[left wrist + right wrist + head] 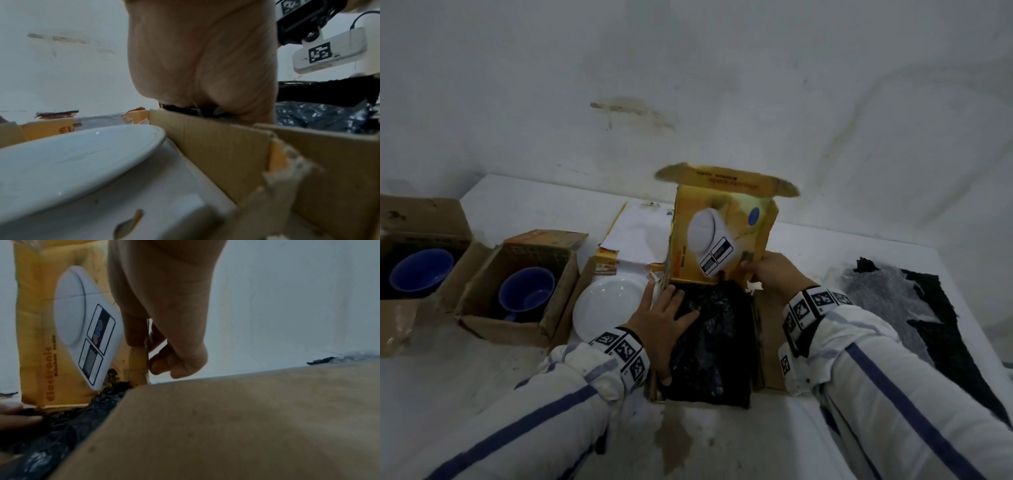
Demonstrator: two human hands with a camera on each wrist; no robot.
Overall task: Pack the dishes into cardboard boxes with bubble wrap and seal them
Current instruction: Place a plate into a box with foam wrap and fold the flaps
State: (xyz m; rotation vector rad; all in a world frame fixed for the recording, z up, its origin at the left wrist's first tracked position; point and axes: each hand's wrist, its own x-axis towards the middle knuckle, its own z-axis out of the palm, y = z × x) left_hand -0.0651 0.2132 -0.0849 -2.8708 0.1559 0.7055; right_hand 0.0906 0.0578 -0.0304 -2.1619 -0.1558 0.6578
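Left hand (667, 322): flat, fingers straight and spread, palm pressing down on the black bubble wrap (710, 346) inside the yellow kitchen-scale box (760, 346); grips nothing.
Right hand (774, 279): thumb and curled fingers pinch the right edge of the raised lid flap (722, 219).
Yellow kitchen-scale box: open, in front of the person at the middle of the table (808, 246); black bubble wrap fills its inside; what lies under the wrap cannot be seen.
Lid flap: stands upright at the box's far side, printed with a white kitchen scale; its tuck tab is bent over at the top.
White plate (607, 308): lies in a shallow open yellow box (602, 263) just left of the kitchen-scale box, its lid flap laid back away from the person.
Blue bowl, nearer (527, 289): inside an open brown carton (517, 322), left of the plate.
Blue bowl, farther (421, 270): inside a second open brown carton (421, 219) at the table's left end.
Spare bubble wrap (914, 308): black and grey sheets spread flat on the table, right of the right forearm.
Sleeves (893, 394): white with blue stripes; marker bands at both wrists.
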